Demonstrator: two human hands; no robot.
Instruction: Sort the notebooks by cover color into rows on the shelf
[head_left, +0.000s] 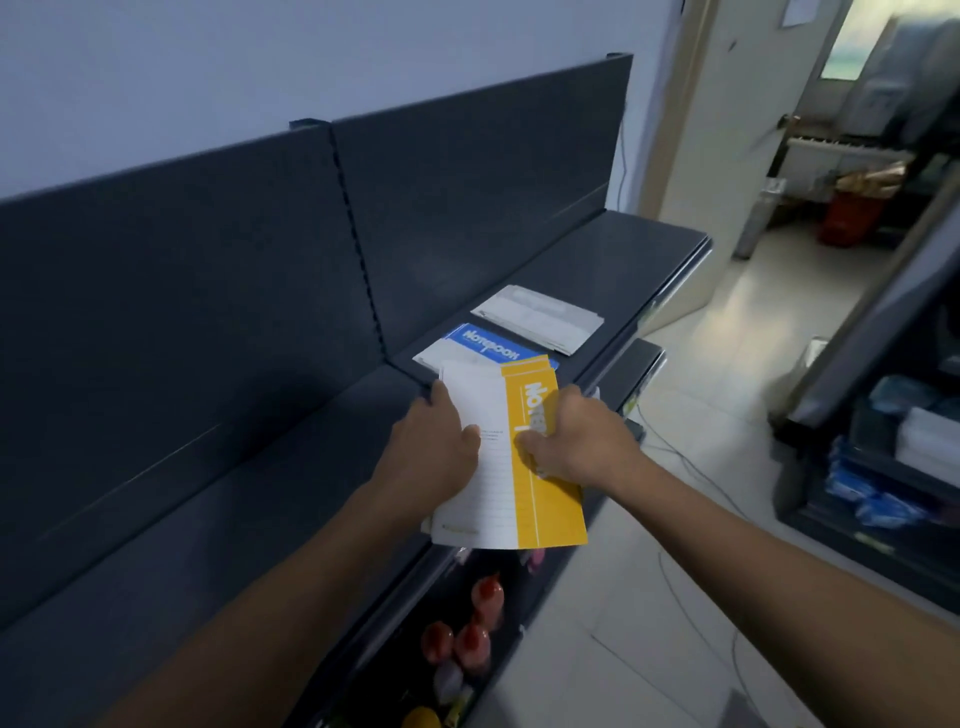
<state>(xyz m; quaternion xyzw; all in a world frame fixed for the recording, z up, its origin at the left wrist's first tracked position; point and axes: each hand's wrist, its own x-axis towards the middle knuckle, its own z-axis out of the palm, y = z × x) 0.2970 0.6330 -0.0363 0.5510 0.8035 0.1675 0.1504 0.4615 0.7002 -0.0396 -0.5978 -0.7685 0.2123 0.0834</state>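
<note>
Yellow notebook (540, 467) is in both our hands, over the shelf (597, 249) edge; left hand (441, 441) and right hand (582, 441) have fingers closed on it. Blue notebook (488, 345) lies just beyond. We should start a separate row, edges squared.

Our hands: left hand (434, 452) and right hand (576, 441) both grip the yellow notebook (540, 499).
Shelf (597, 249): we see a blue notebook (483, 345) beside a white notebook (540, 319).
</note>
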